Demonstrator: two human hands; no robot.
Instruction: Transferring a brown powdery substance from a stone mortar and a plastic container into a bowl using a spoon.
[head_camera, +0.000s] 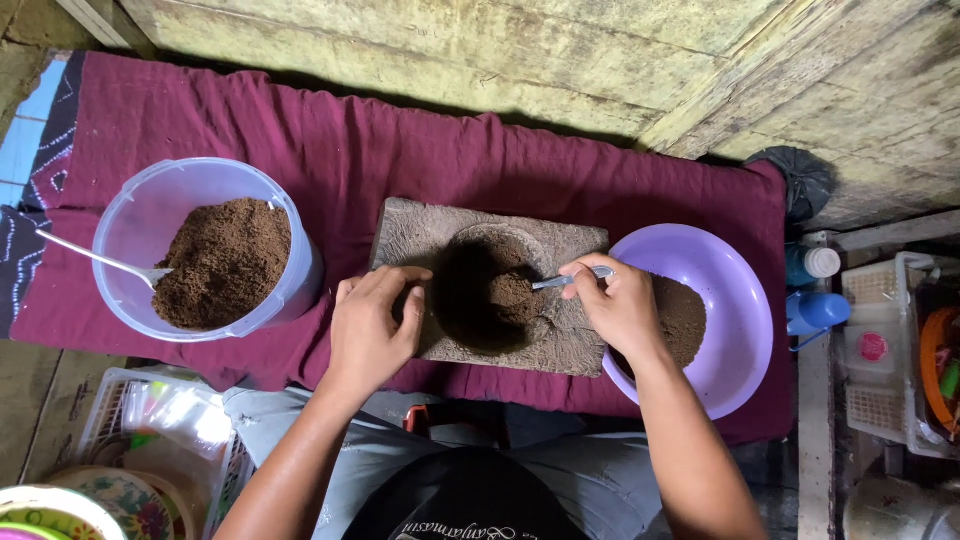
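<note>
A metal spoon (570, 281) is pinched in the closed fingers of the right hand (622, 308), its bowl sunk in the brown powder (512, 298) inside the hollow of the stone mortar slab (487, 286). The slab's left edge is steadied by the left hand (370, 330), fingers loosely curled and holding nothing. A clear tub (200, 245) of powder is seen left of the slab, a purple bowl (715, 310) just right.
</note>
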